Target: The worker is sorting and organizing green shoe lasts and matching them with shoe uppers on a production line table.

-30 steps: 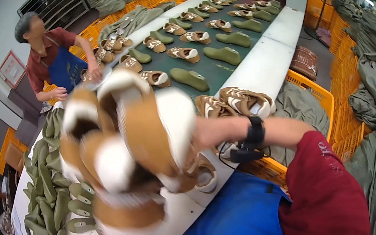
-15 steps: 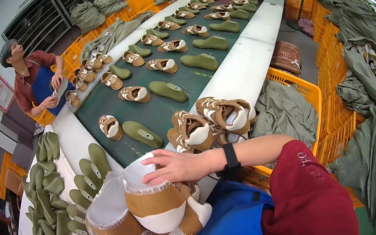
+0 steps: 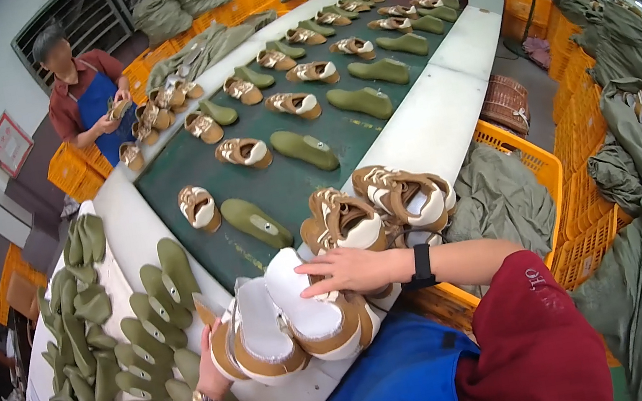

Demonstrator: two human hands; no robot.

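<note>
A bunch of brown-and-white shoe uppers (image 3: 339, 336) is held between my hands at the near end of the belt, their pale linings facing up. My left hand (image 3: 210, 363) grips the bunch from its left side, with part of the fingers hidden behind it. My right hand (image 3: 354, 271) lies on the upper right of the bunch, fingertips over the edge of a lining. Just beyond the right hand, laced brown-and-white shoes (image 3: 343, 218) stand on the white ledge. Green shoe lasts (image 3: 155, 317) lie in a row left of my left hand.
A green conveyor belt (image 3: 198, 178) carries shoes and lasts in rows. More lasts (image 3: 82, 368) are heaped on the white table at left. An orange crate (image 3: 549, 166) with grey-green cloth stands at right. Across the belt, a person (image 3: 96, 98) handles a small brown piece.
The bunch of uppers has moved away from me and tipped, showing more lining. My left hand has come into view from beneath it. The person across now looks down.
</note>
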